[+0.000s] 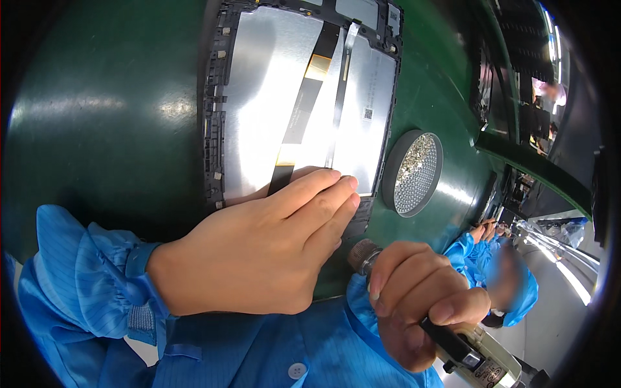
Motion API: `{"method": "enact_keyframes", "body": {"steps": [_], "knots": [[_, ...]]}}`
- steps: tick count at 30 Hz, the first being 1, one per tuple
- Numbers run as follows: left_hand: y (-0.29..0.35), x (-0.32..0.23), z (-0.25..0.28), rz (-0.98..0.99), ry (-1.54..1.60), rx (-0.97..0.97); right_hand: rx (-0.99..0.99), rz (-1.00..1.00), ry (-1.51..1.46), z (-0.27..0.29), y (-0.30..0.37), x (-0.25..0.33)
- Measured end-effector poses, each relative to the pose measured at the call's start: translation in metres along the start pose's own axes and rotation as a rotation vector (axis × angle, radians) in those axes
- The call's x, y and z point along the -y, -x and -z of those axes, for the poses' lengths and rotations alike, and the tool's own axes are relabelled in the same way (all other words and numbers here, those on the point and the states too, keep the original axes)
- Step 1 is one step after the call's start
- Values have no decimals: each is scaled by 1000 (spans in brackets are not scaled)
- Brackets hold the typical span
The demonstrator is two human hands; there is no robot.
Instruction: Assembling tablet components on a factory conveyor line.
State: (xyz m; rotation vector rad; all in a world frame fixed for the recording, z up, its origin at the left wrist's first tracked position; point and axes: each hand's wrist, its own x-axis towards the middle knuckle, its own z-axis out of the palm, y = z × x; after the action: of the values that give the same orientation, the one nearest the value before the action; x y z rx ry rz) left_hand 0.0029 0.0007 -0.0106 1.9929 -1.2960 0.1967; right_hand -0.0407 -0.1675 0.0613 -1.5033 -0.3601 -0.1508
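Observation:
An opened tablet housing with a black frame and a shiny silver metal plate lies on the green bench. A wide dark ribbon cable with gold-coloured bands runs down the plate, and a thinner strip lies beside it. My left hand rests over the housing's near end, fingers stretched out across it; its palm side is hidden. My right hand is wrapped round an electric screwdriver, the thumb by a black lever on its body. The screwdriver's knurled metal nose points up-left, near the housing's lower right corner.
A round grey dish with a dimpled floor and many small screws stands right of the housing. The green bench spreads to the left. A dark green rail crosses the right side. A co-worker in blue sits further right.

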Motion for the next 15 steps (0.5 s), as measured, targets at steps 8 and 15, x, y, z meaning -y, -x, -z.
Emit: {"method": "enact_keyframes", "body": {"steps": [8, 15], "knots": [[-2, 3, 4, -25, 12, 57, 34, 52, -22, 3, -3, -7], [-8, 3, 13, -32, 52, 155, -195, 110, 17, 29, 3, 5]]}}
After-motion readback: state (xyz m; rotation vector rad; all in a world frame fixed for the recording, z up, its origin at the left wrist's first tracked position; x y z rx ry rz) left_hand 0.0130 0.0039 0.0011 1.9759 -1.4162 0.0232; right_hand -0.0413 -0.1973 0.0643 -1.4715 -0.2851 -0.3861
